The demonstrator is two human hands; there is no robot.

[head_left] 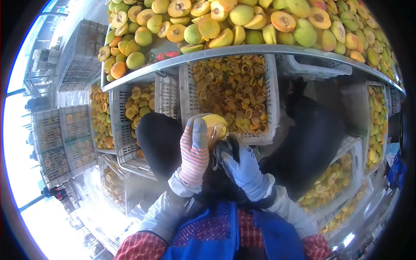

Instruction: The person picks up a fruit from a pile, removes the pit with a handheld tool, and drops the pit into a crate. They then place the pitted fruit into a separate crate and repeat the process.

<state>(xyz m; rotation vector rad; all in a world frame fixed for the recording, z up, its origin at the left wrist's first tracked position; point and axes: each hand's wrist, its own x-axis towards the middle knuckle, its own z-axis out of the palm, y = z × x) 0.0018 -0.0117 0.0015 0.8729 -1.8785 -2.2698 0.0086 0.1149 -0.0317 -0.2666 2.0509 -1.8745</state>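
My left hand [194, 151], in a striped pink and grey glove, holds a yellow fruit [215, 125] whose cut face shows. Wrapped round a dark tool [227, 148] is my right hand [247, 169], in a blue-grey glove with dark fingertips. The top of the tool is at the lower side of the fruit, and its exact shape is hard to make out. Both hands are close together above my lap, at the near edge of a white crate [272, 104] full of small cut fruit pieces.
A metal-edged table [242, 49] heaped with whole and halved fruit spans the top. Crates of fruit stand at left [116, 125] and right [357, 169]. Stacked crates [80, 56] rise at far left. My knees flank the middle crate.
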